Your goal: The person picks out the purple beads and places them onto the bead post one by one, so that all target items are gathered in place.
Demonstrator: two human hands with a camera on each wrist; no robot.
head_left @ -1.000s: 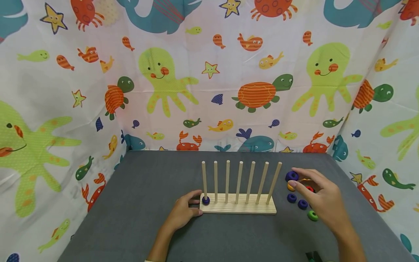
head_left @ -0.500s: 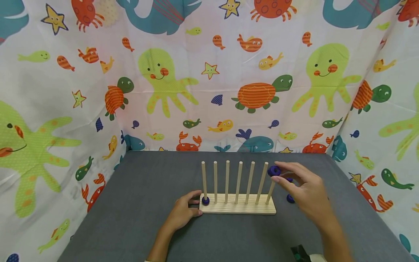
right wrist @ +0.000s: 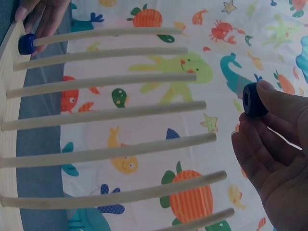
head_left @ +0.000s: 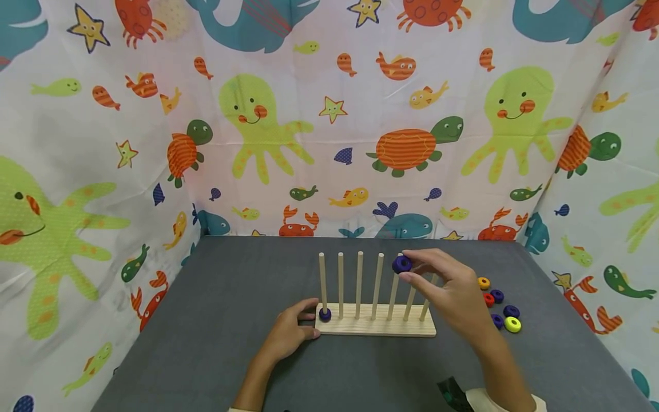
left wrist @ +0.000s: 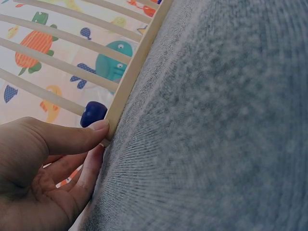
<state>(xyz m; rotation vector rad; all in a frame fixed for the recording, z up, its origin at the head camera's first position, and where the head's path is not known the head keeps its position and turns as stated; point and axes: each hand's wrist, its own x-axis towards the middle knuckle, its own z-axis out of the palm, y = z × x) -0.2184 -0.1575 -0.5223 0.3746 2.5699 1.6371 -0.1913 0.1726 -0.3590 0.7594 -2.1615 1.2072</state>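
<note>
A wooden peg board [head_left: 376, 329] with a row of several upright pegs stands on the table. A dark blue ring [head_left: 325, 315] sits at the foot of its leftmost peg. My left hand [head_left: 285, 333] grips the board's left end, the thumb on the front edge beside that ring [left wrist: 94, 114]. My right hand [head_left: 455, 289] pinches another dark blue bead-like ring [head_left: 401, 264] between thumb and fingers. This ring is held up near the peg tops, overlapping the third peg from the right in the head view. In the right wrist view, the held ring [right wrist: 255, 100] is apart from the peg tips.
Several loose rings lie right of the board, among them an orange ring [head_left: 483, 283], a red ring [head_left: 488, 300], a yellow ring [head_left: 512, 324] and a blue ring [head_left: 511, 311]. My right arm partly covers this group. A sea-animal curtain [head_left: 288, 137] surrounds the grey table [head_left: 247, 274].
My right hand has carried the blue ring leftward from the loose rings to over the board's right half. More loose rings show behind the arm. My left hand stays on the board's end.
</note>
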